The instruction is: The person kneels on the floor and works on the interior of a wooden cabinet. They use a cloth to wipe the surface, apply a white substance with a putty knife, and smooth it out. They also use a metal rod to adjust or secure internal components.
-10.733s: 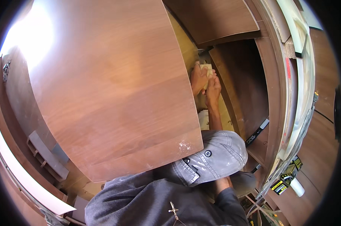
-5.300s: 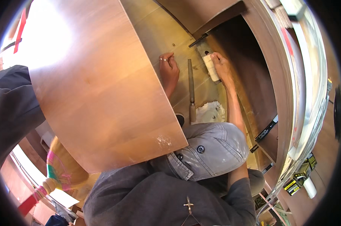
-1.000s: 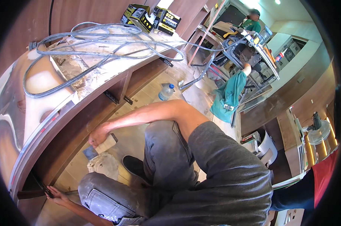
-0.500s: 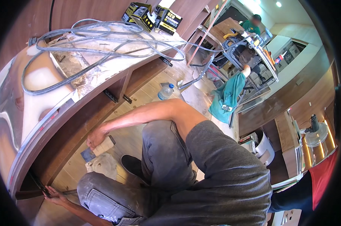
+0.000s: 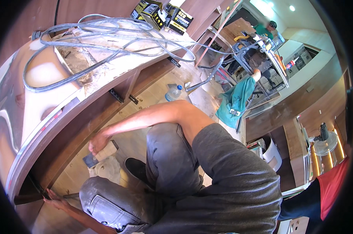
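Gripping a wooden block (image 5: 106, 150) low beside the cabinet base (image 5: 67, 144), right hand (image 5: 96, 143) closed on it; left hand (image 5: 53, 199) lay flat on the floor (image 5: 153, 93). Judged mid-fitting; pressing block home came next.

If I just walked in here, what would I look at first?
Probably the big tangle of grey cable sprawled over the curved wooden counter at upper left. Below it, the right hand grips a scraper with a wooden handle by the counter's base, while the left hand presses the floor.
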The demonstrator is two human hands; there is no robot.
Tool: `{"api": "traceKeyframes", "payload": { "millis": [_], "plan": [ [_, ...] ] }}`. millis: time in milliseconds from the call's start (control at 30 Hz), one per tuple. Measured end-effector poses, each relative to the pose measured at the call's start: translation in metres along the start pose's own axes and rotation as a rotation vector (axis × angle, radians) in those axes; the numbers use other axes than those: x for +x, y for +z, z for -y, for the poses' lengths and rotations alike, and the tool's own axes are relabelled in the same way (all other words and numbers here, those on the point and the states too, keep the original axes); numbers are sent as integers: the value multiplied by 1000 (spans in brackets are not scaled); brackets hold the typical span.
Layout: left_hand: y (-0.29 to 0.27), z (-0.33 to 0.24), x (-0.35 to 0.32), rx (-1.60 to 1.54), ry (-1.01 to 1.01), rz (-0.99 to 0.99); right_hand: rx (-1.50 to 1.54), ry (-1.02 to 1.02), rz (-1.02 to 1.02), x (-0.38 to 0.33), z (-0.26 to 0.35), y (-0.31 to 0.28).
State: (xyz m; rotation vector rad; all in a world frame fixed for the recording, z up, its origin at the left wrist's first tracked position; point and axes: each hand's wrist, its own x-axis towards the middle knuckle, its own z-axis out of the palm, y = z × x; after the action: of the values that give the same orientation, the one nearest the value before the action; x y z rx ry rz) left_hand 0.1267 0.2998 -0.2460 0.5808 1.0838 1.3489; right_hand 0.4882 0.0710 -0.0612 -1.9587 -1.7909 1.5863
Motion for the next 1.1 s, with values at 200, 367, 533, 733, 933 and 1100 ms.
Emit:
{"api": "traceKeyframes", "payload": {
  "millis": [200,367,533,733,933,1100],
  "plan": [
    [10,1,-7,37,-24,-18,273,-2,72,6,-2,8],
    [5,-3,-10,-20,72,37,450,14,128,26,7,7],
    [9,-11,-19,45,27,34,528,-5,177,12,31,3],
    [-29,17,-8,169,334,273,167,226,88,-13,83,-22],
    [-9,-8,-40,-247,1,-223,436,244,265,40,87,-2],
    [-33,-11,-81,-162,-137,-117,470,-13,204,135,135,40]
  ]
}}
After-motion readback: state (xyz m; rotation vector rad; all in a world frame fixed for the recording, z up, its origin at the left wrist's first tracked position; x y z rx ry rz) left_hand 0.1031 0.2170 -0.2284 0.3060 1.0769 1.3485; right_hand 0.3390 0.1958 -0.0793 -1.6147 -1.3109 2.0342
